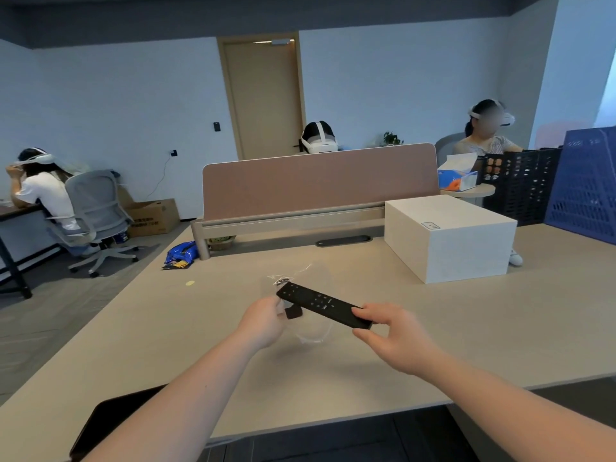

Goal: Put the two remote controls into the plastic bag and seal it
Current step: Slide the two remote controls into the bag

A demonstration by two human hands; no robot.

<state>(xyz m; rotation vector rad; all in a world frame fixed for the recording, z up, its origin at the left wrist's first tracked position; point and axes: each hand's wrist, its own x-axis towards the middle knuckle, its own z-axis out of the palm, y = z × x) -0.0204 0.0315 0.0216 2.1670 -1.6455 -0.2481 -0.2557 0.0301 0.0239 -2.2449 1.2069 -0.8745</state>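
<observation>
A long black remote control [320, 303] is held above the beige table [466, 328], tilted with its far end up and to the left. My right hand [391, 335] grips its near end between thumb and fingers. My left hand [263, 323] holds the edge of a clear plastic bag [311, 331], which hangs crumpled under and around the remote's far end. A small dark piece [293, 311], perhaps the end of a second remote, shows beside my left fingers inside the bag; I cannot tell for sure.
A white box [450, 236] stands at the right of the table, with blue [586, 185] and black [520, 185] crates behind it. A pink desk divider [320, 181] runs along the far edge. A dark flat object [100, 425] lies at the near left. People sit beyond.
</observation>
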